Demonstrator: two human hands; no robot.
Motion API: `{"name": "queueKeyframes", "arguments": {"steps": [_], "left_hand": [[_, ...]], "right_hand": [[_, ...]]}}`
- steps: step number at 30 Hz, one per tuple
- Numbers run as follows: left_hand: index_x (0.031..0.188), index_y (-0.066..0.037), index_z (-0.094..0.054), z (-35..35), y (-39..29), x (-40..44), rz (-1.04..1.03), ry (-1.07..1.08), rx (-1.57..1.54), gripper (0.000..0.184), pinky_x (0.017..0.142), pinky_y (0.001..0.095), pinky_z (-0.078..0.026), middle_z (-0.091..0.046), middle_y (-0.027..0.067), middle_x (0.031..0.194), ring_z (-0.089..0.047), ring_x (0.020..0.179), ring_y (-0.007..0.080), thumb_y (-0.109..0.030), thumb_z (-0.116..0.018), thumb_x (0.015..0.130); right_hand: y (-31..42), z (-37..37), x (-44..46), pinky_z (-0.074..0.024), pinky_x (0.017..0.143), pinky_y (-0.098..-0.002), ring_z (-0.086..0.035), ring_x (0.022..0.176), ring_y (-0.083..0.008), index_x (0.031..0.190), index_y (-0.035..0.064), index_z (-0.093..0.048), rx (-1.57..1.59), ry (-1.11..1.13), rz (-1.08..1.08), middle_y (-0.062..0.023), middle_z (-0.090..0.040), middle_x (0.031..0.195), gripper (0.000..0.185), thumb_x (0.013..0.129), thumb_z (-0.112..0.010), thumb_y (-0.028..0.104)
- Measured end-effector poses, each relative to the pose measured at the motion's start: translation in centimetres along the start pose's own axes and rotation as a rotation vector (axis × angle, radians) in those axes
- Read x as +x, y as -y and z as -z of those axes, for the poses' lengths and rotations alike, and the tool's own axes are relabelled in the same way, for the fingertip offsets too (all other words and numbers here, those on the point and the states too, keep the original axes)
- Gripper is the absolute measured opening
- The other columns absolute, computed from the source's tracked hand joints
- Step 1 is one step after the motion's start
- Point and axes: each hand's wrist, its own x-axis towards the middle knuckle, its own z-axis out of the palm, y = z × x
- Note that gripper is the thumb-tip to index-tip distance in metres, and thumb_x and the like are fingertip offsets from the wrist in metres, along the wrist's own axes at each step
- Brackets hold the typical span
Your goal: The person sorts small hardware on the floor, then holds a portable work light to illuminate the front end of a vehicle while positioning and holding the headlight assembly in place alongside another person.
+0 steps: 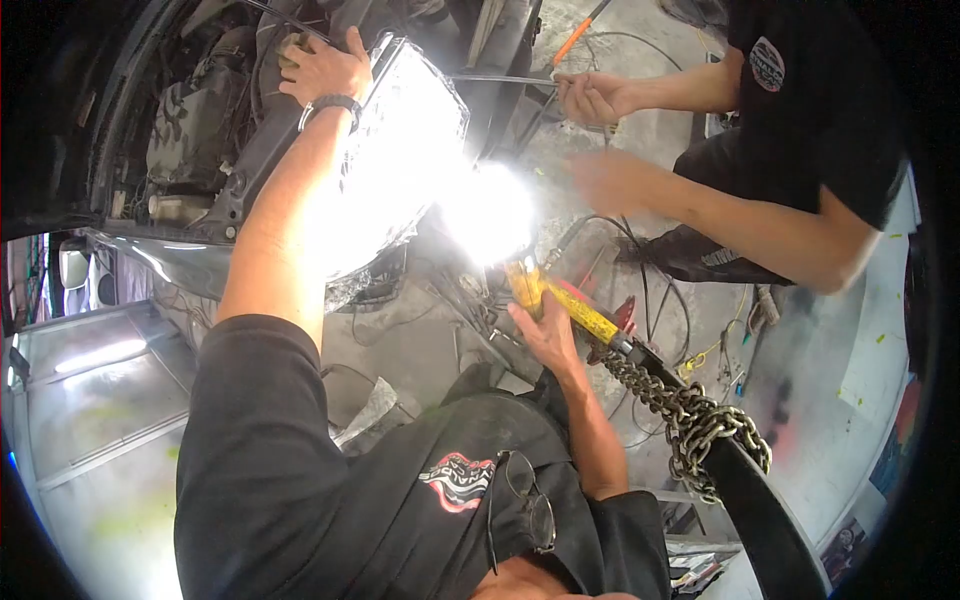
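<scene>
My left hand [325, 70] rests with its fingers spread on the dark front end of a vehicle [255, 165], beside a brightly lit, glaring panel [400, 150]. A dark band is round that wrist. Lower down, my right hand [548, 335] is closed round the yellow handle of a work light [524, 285], whose glowing head washes out the area around it. A yellow-and-black bar [590, 318] passes just beside my right fingers. Across from me, a co-worker's hand [590, 98] is at a thin metal rod [505, 79]; their other hand is blurred.
A heavy chain [700, 425] is wrapped round a black beam [765, 510] at the lower right. Cables [650, 270] lie on the concrete floor. The co-worker [800, 130] crouches at the upper right. A light-coloured panel [105, 390] stands at the left.
</scene>
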Motion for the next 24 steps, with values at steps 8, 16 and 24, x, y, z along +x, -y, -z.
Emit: {"name": "queueKeyframes", "arguments": {"steps": [8,16,24], "left_hand": [[0.134,0.001,-0.053,1.1,-0.2,-0.1,0.002,0.077,-0.003,0.077,0.096,0.0508,-0.039,-0.046,0.0234,0.133,-0.054,0.113,0.0418,-0.063,-0.034,0.097],[0.134,0.002,-0.052,0.1,0.0,0.3,0.004,0.073,-0.051,0.081,0.094,0.0591,-0.038,-0.041,0.0268,0.136,-0.051,0.113,0.048,-0.067,-0.031,0.096],[0.132,0.002,-0.054,0.2,-0.1,0.2,0.005,0.051,-0.049,0.081,0.092,0.0571,-0.039,-0.042,0.0256,0.135,-0.052,0.112,0.0464,-0.067,-0.031,0.096]], "right_hand": [[-2.4,0.2,-2.4,-0.0517,0.078,-0.0397,-0.068,0.084,-0.0299,0.111,-0.0101,-0.062,0.136,-0.004,-0.134,-0.0223,-0.07,0.09,0.047,0.087,-0.071,0.029],[-0.8,0.7,-1.4,-0.0512,0.081,-0.0397,-0.068,0.087,-0.0325,0.111,-0.0107,-0.061,-0.048,-0.072,-0.006,-0.0253,-0.069,0.094,0.047,0.087,-0.071,0.028],[-0.3,-0.4,-1.2,-0.0508,0.084,-0.041,-0.068,0.093,-0.0362,0.112,-0.0097,-0.061,0.018,-0.12,0.137,-0.0266,-0.069,0.098,0.046,0.087,-0.07,0.028]]}}
